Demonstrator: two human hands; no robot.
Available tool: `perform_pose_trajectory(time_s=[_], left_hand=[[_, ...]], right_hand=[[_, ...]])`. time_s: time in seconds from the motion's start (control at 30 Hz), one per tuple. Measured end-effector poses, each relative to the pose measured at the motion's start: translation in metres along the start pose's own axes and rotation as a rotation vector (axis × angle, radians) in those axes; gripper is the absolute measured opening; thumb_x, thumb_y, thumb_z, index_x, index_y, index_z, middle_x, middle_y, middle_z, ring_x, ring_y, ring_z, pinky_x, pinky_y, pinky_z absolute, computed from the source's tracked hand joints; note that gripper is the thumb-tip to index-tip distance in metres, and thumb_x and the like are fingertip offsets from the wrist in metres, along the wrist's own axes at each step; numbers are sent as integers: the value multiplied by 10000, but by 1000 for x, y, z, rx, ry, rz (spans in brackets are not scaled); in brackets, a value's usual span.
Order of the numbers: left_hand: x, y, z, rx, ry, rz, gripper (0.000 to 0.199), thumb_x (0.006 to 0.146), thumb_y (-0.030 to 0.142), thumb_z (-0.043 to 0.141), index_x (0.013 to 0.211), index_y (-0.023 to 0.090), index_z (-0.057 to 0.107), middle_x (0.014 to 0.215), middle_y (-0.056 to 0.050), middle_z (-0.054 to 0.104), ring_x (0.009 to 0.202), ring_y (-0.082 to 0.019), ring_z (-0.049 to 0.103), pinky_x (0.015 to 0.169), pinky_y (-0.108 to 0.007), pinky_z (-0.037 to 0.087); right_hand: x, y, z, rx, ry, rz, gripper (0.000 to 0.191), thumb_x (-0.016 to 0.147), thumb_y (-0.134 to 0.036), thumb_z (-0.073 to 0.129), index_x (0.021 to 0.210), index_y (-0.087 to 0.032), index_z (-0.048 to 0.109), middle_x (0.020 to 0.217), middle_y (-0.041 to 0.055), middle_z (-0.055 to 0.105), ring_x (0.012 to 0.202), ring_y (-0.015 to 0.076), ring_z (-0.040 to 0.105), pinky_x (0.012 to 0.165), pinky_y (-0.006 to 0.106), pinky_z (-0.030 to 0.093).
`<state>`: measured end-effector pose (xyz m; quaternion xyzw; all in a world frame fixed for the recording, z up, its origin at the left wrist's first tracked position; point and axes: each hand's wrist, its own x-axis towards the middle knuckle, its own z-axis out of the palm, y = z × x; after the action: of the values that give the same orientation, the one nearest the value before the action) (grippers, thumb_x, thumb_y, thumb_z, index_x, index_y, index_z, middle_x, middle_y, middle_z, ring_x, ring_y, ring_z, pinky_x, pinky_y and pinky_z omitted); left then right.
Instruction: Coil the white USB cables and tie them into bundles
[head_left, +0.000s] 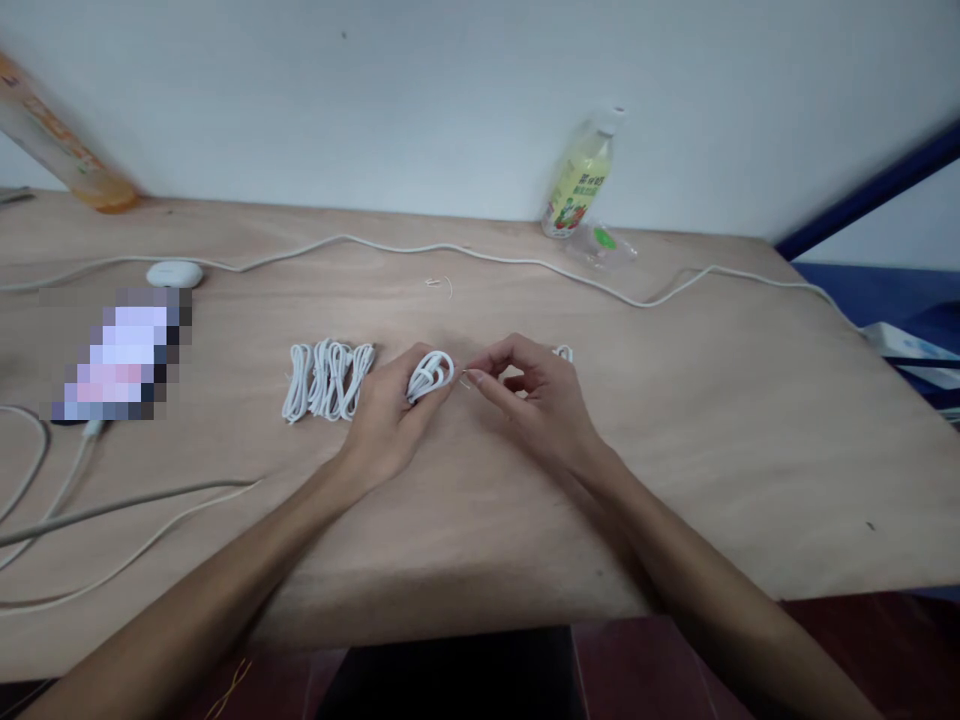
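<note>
My left hand [386, 415] is closed around a coiled white cable [430, 376], whose loops stick up between thumb and fingers. Just to the right, my right hand [536, 395] pinches a thin, pale twist tie [465, 376] between thumb and forefinger, close to the coil's end. Beside my left hand lie several bundled white cables [319, 380] in a row, the nearest partly covered by that hand. Another white cable loop [564, 353] peeks out behind my right hand, mostly hidden.
A few thin loose ties [439, 284] lie farther back on the wooden table [712, 430]. At left are a phone [124, 355], a white earbud case [174, 274] and cords. A long white cord [450, 248] crosses the back, near a yellow-labelled bottle [579, 185] and an orange-labelled bottle [67, 140].
</note>
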<state>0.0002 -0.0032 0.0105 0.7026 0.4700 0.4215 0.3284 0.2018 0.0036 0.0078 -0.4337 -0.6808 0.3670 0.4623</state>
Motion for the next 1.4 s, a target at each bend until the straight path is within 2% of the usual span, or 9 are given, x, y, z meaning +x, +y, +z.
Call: perform_pose_trajectory(time_s=[0.17,0.83,1.03,1.4], left_hand=[[-1,-2,0,42,11,-1,139,1016,354,648,953,233,673,839,5,728,800,-202,643,762,-320,495],[0,1,1,-53,8,-39,152,1004,345,680,913,223,674,788,30,671,755,-175,607,720,-300,463],[0,-2,2,-76,31,-27,150,1002,341,699,927,213,710,819,17,705,776,-179,630,747,-306,463],[0,0,2,-75,42,-18,153,1003,344,692,920,217,709,812,13,710,766,-181,626,737,-309,469]], right_hand=[[-1,0,-1,-81,-9,-67,77,986,-277,722,936,-223,744,877,18,745,766,153,657,583,248,527],[-1,0,1,19,-29,10,79,972,-292,725,952,-215,731,882,15,736,791,151,671,601,248,504],[-1,1,1,61,-34,44,97,980,-306,735,937,-220,725,907,22,738,830,162,669,633,264,512],[-2,2,2,85,-27,58,124,984,-335,738,933,-223,725,907,21,716,824,161,646,604,264,491]])
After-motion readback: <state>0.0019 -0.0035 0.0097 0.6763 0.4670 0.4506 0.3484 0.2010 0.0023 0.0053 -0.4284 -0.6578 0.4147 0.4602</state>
